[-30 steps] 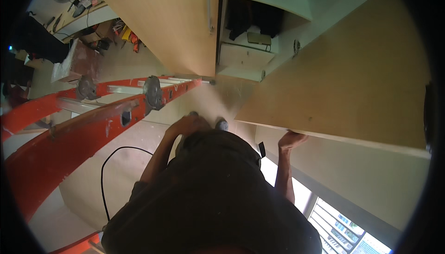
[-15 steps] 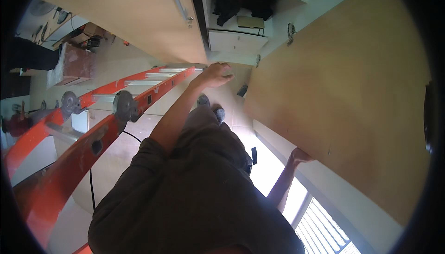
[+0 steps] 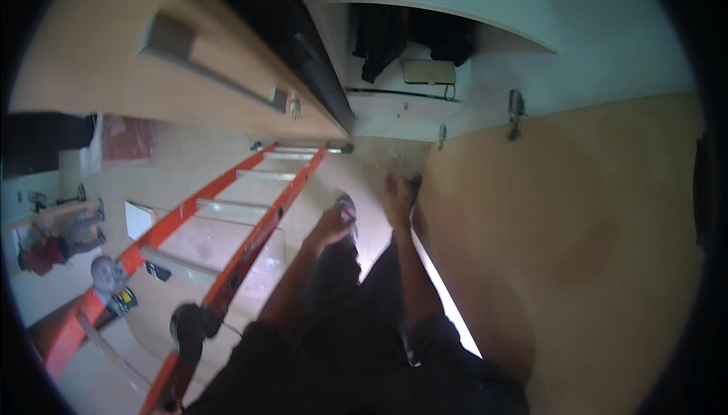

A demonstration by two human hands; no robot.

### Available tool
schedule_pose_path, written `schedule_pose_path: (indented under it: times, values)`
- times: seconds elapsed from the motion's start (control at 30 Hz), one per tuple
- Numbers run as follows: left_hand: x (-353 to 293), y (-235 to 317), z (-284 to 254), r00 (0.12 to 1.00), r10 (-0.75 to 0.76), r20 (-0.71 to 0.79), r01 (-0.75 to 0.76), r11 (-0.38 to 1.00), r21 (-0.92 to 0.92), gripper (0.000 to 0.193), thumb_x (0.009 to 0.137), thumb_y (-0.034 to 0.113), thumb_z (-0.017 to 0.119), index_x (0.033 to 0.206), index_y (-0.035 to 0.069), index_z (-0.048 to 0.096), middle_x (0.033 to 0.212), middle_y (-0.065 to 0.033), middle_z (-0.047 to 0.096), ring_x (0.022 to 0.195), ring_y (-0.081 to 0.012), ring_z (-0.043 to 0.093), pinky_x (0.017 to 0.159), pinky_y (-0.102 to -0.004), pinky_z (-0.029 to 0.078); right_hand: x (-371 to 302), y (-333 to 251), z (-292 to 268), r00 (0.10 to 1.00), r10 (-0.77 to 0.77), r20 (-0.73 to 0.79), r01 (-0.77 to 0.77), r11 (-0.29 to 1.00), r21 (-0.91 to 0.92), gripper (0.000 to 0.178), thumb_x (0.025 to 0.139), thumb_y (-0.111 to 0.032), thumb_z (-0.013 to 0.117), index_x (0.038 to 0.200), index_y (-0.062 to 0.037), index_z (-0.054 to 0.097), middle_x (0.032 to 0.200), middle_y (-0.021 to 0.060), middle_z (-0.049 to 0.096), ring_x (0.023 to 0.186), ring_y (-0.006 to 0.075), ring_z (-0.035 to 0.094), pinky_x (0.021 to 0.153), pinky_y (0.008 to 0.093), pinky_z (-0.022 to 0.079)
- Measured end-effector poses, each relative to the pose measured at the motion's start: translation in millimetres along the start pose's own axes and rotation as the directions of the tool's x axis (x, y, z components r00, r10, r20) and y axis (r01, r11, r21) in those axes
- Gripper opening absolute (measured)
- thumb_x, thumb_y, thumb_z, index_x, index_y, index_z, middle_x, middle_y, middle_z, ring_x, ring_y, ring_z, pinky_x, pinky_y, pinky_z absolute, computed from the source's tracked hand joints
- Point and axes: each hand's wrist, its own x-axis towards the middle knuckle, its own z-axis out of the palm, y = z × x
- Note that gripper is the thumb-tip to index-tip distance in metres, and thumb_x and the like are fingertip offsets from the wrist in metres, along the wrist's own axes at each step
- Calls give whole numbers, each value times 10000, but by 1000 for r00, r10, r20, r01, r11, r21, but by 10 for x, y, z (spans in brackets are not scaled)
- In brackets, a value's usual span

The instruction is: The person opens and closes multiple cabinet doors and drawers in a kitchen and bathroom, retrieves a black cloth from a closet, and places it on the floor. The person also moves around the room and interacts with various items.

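A large wooden cabinet door stands swung out on the right, with metal hinges along its far edge. My right hand is close to that edge, beside a low dark hinge; its fingers are blurred, and whether they touch the hinge I cannot tell. In front of my legs, over one of my shoes, my left hand is open with loosely bent fingers and nothing visible in it. The white cabinet ahead holds dark clothing and a flat tan case.
An orange ladder with metal rungs stands close on my left. Above it is another wooden door with a bar handle. Farther left are a reddish box and a person in a red top.
My right hand has left the lower edge of the right-hand door and come forward to its hinge side. My left hand has drawn back toward my legs. The view has shifted.
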Motion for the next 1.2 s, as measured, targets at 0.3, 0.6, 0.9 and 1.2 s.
schedule_pose_path:
  times: [0.3,0.6,0.9,1.2]
  values:
    - [-18,-649,334,956,-294,2,285,923,-260,354,926,230,664,1227,52,612,1047,-141,710,941,-245,703,769,-334,550,2898,364,778,816,574,66,-543,724,426,685,988,-563,432,810,59,656,706,157,658,622,291,670,647,389,540]
    - [508,-467,509,985,-145,-98,109,946,-304,362,915,216,685,1210,17,617,1071,-154,701,945,-224,695,749,-334,555,2309,350,669,753,651,93,-598,618,511,582,976,-469,457,688,22,579,609,92,575,433,191,563,425,333,470]
    - [1172,-77,286,986,-143,-85,104,928,-358,341,897,161,658,1214,42,611,967,-160,719,854,-232,714,749,-318,551,1325,656,547,748,647,148,-621,603,501,614,982,-544,373,795,-10,613,667,86,603,494,197,602,464,326,500]
    - [1451,38,576,979,-197,44,184,782,-596,813,939,140,659,1566,179,144,1269,-190,576,971,-214,665,762,-312,521,1671,233,-55,939,94,331,-7,967,-255,437,862,-330,722,1169,-33,628,939,179,697,808,266,702,698,408,567]
